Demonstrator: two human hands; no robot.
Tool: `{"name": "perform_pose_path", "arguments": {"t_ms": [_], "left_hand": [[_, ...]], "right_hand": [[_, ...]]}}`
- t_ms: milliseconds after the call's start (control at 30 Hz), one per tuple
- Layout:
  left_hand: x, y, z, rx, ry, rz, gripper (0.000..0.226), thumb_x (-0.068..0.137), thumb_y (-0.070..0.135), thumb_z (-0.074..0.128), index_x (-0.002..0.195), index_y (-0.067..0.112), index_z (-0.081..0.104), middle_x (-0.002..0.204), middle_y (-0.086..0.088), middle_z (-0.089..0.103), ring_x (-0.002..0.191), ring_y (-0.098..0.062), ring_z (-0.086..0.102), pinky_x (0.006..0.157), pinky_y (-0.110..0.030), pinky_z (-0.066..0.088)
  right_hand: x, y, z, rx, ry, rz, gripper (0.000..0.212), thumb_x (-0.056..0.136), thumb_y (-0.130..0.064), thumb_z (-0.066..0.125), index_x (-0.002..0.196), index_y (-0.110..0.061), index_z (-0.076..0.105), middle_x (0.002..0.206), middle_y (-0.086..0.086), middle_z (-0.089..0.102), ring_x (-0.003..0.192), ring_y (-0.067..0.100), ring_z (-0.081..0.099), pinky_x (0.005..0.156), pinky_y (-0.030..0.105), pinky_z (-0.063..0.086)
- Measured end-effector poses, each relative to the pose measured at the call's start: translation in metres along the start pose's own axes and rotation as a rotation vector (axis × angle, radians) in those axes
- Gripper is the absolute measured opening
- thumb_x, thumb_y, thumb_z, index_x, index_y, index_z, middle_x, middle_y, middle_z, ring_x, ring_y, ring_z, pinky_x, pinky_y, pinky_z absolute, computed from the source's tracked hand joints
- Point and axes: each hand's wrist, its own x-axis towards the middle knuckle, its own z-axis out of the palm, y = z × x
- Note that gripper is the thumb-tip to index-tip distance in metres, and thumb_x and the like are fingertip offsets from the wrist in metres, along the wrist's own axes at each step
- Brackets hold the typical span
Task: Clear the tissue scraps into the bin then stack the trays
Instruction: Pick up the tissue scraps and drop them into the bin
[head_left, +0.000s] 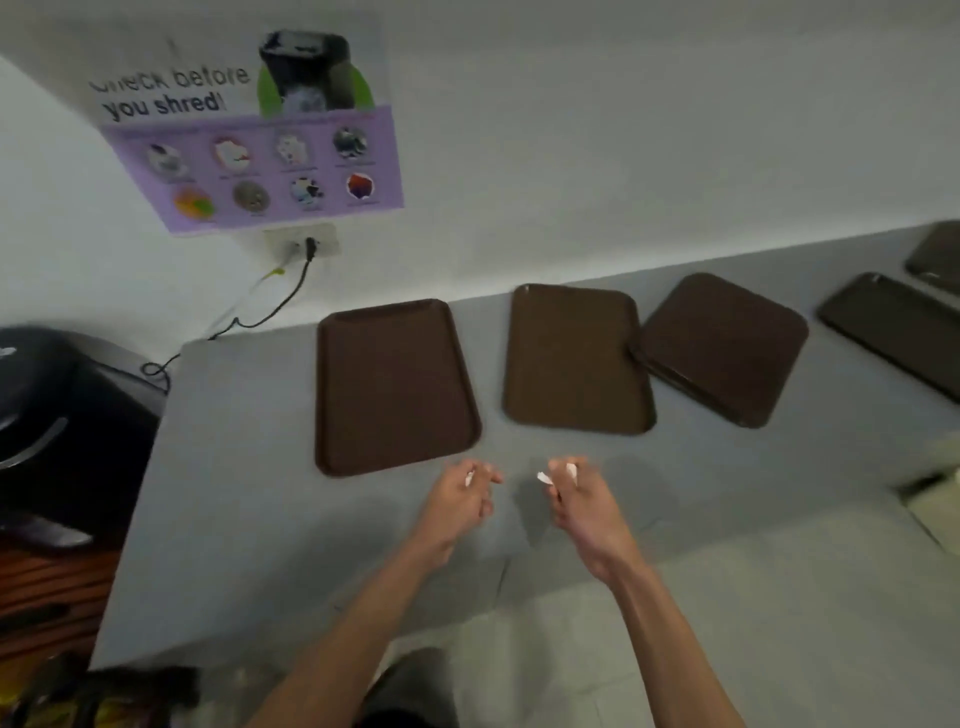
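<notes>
Left hand: fingers pinched on a small white tissue scrap. Right hand: likewise pinching white tissue scraps, gathered for binning. Flat brown plastic trays lie unstacked on the grey surface; black bin left.

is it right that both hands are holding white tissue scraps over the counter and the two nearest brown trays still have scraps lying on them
Not quite. The head view shows the left hand and the right hand each pinching white tissue scraps above the grey counter, as you say. But the left tray and the middle tray are bare, with no scraps lying on them.
</notes>
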Motion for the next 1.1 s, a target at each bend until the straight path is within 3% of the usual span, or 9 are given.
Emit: {"name": "perform_pose_path", "arguments": {"t_ms": [67, 133, 267, 467, 633, 800, 900, 967, 1100], "left_hand": [[-0.001, 0.013, 0.049, 0.013, -0.057, -0.004, 0.031, 0.111, 0.020, 0.045, 0.098, 0.002, 0.066, 0.063, -0.001, 0.051, 0.049, -0.007, 0.048, 0.048, -0.017, 0.039], [0.003, 0.026, 0.093, 0.027, -0.110, -0.004, 0.032, 0.111, 0.019, 0.044, 0.097, 0.001, 0.066, 0.061, -0.003, 0.052, 0.045, -0.008, 0.050, 0.047, -0.016, 0.040], [0.021, 0.052, 0.177, 0.117, -0.216, 0.008, 0.040, 0.111, 0.027, 0.043, 0.093, 0.001, 0.067, 0.056, -0.004, 0.055, 0.040, -0.013, 0.051, 0.041, -0.020, 0.032], [0.072, 0.087, 0.312, 0.202, -0.358, 0.018, 0.047, 0.111, 0.038, 0.041, 0.082, 0.005, 0.058, 0.048, -0.003, 0.042, 0.037, -0.015, 0.037, 0.038, -0.021, 0.026], [0.116, 0.119, 0.440, 0.222, -0.490, -0.011, 0.050, 0.111, 0.041, 0.040, 0.071, 0.014, 0.051, 0.046, 0.005, 0.035, 0.037, -0.009, 0.029, 0.043, -0.020, 0.021], [0.139, 0.155, 0.557, 0.232, -0.625, -0.049, 0.042, 0.111, 0.034, 0.041, 0.075, 0.015, 0.049, 0.051, 0.003, 0.032, 0.039, -0.006, 0.025, 0.039, -0.018, 0.017], [0.153, 0.171, 0.623, 0.210, -0.688, -0.050, 0.021, 0.106, 0.020, 0.044, 0.088, 0.013, 0.050, 0.059, -0.001, 0.037, 0.043, -0.008, 0.028, 0.041, -0.020, 0.019], [0.162, 0.175, 0.665, 0.190, -0.715, -0.060, 0.011, 0.102, 0.021, 0.046, 0.094, 0.014, 0.050, 0.061, -0.001, 0.039, 0.046, -0.010, 0.030, 0.043, -0.022, 0.019], [0.184, 0.178, 0.752, 0.137, -0.753, -0.087, 0.020, 0.089, 0.033, 0.044, 0.095, 0.016, 0.051, 0.064, 0.000, 0.042, 0.049, -0.010, 0.030, 0.047, -0.023, 0.016]], "right_hand": [[-0.007, 0.004, -0.049, 0.032, 0.054, 0.006, 0.025, 0.113, -0.033, 0.046, 0.099, -0.017, 0.060, 0.068, -0.010, 0.047, 0.056, 0.001, 0.039, 0.051, 0.020, 0.033], [-0.011, 0.003, -0.094, 0.058, 0.117, -0.001, 0.037, 0.114, -0.037, 0.043, 0.096, -0.013, 0.064, 0.060, -0.014, 0.041, 0.052, 0.002, 0.034, 0.048, 0.020, 0.029], [-0.018, 0.000, -0.179, 0.153, 0.198, -0.073, 0.048, 0.112, -0.050, 0.039, 0.069, -0.028, 0.039, 0.064, -0.005, 0.024, 0.054, 0.010, 0.020, 0.049, 0.026, 0.021], [0.000, -0.001, -0.306, 0.238, 0.370, 0.017, 0.046, 0.107, -0.053, 0.051, 0.072, -0.027, 0.036, 0.064, -0.005, 0.025, 0.055, 0.012, 0.021, 0.049, 0.028, 0.022], [0.011, -0.008, -0.416, 0.190, 0.538, -0.021, 0.038, 0.112, -0.045, 0.045, 0.082, -0.021, 0.041, 0.068, -0.010, 0.034, 0.057, 0.009, 0.029, 0.051, 0.025, 0.031], [0.017, -0.008, -0.516, 0.198, 0.768, 0.071, 0.018, 0.111, -0.035, 0.050, 0.100, -0.020, 0.048, 0.074, -0.007, 0.048, 0.061, 0.010, 0.035, 0.055, 0.028, 0.033], [0.026, -0.012, -0.574, 0.269, 0.850, 0.121, 0.011, 0.106, -0.022, 0.051, 0.101, -0.021, 0.043, 0.080, 0.001, 0.048, 0.060, 0.009, 0.037, 0.056, 0.028, 0.031], [0.034, -0.008, -0.613, 0.297, 0.881, 0.136, 0.015, 0.102, -0.014, 0.051, 0.098, -0.020, 0.038, 0.080, 0.003, 0.047, 0.060, 0.010, 0.035, 0.055, 0.029, 0.030], [0.057, 0.001, -0.698, 0.290, 0.870, 0.129, 0.017, 0.091, -0.014, 0.051, 0.094, -0.021, 0.035, 0.080, 0.003, 0.045, 0.064, 0.012, 0.031, 0.057, 0.031, 0.030]]}}
